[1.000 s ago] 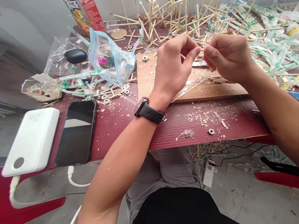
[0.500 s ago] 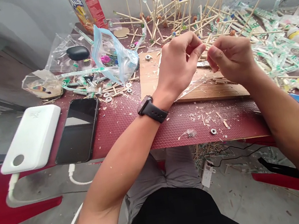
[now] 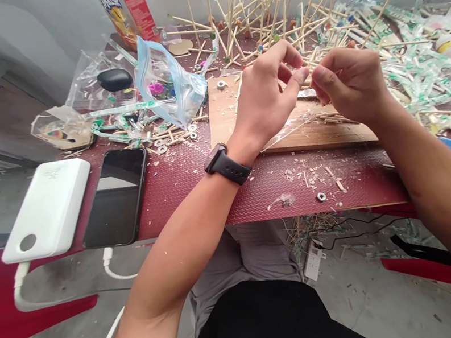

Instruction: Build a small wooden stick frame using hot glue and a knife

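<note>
Above the wooden board (image 3: 220,115), my left hand (image 3: 268,89) has its thumb and index finger a little apart, with no object clearly between them. A black watch sits on that wrist. My right hand (image 3: 349,82) is closed in a pinch beside the left fingertips. A short end of a thin wooden stick (image 3: 310,69) seems to show at its fingertips; most of it is hidden. Under the hands, the board carries a clear plastic sheet (image 3: 284,135), loose thin sticks (image 3: 332,118) and shavings. A metal nut (image 3: 221,85) lies at the board's back left.
Stick frames with coloured beads (image 3: 236,28) stand behind the hands. Plastic wrappers (image 3: 412,74) pile up at right. On the left are a zip bag (image 3: 170,86), washers (image 3: 160,145), a phone (image 3: 117,195) and a white power bank (image 3: 46,207). Another nut (image 3: 321,197) lies near the front edge.
My left index finger has lifted away from the thumb, widening the gap. The right hand stays pinched in nearly the same place. The view has shifted slightly.
</note>
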Demonstrator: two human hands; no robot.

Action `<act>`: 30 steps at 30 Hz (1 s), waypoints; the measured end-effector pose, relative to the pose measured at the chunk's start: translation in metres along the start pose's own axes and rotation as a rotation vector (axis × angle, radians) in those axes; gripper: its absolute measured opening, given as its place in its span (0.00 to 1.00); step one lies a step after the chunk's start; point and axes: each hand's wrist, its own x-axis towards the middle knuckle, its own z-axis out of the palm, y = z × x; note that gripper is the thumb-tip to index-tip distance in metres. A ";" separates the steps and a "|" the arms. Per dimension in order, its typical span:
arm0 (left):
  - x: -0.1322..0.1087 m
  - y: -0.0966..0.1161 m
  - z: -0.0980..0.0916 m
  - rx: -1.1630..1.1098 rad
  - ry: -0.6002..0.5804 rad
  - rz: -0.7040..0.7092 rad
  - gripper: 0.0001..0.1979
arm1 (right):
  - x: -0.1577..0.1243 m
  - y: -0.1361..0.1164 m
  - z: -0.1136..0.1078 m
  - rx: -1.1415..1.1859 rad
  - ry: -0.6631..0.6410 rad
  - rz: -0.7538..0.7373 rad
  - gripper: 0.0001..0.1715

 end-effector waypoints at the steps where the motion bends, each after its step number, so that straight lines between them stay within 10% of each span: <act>1: 0.000 0.002 0.000 0.015 -0.011 0.002 0.15 | 0.000 0.001 0.000 -0.001 0.002 -0.009 0.33; 30: -0.005 0.011 -0.005 0.203 -0.092 -0.097 0.08 | -0.001 -0.003 -0.002 -0.115 -0.090 0.060 0.37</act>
